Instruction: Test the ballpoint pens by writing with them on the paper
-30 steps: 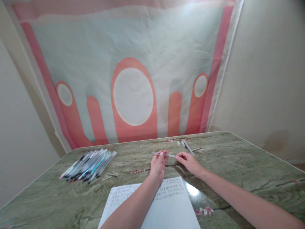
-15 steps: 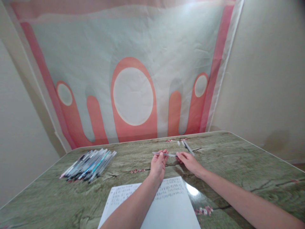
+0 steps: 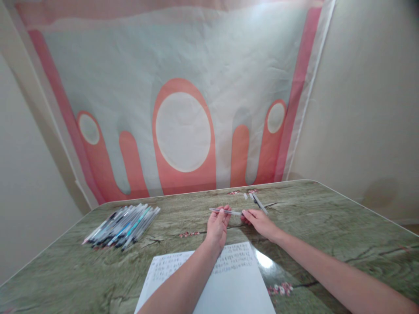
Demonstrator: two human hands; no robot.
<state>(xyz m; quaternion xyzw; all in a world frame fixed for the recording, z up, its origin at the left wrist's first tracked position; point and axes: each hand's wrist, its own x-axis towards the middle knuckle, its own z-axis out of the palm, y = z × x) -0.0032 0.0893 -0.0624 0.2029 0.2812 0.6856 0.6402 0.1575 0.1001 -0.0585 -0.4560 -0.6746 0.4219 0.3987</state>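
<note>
A slim clear pen [image 3: 234, 213] lies crosswise between my two hands, above the table. My left hand [image 3: 218, 223], palm turned up, pinches its barrel under the thumb. At the pen's right end, the closed fingers of my right hand [image 3: 257, 221] grip the dark tip or cap; which of the two I cannot tell. Under my left forearm is a white sheet of paper [image 3: 234, 288] with rows of handwriting on its upper part. Just beyond my right hand another pen [image 3: 260, 203] rests on the table, with small clear pieces [image 3: 245, 196] beside it.
A heap of pens [image 3: 126, 224], mostly clear with some blue and teal, lies at the left of the wood-patterned table [image 3: 294, 196]. Behind the table's far edge hangs a pink and grey cloth [image 3: 183, 52]. A bright glare spot [image 3: 263, 259] shows right of the paper.
My right hand has shifted very slightly at the pen's right end. My left hand, the pen and the things on the table look the same.
</note>
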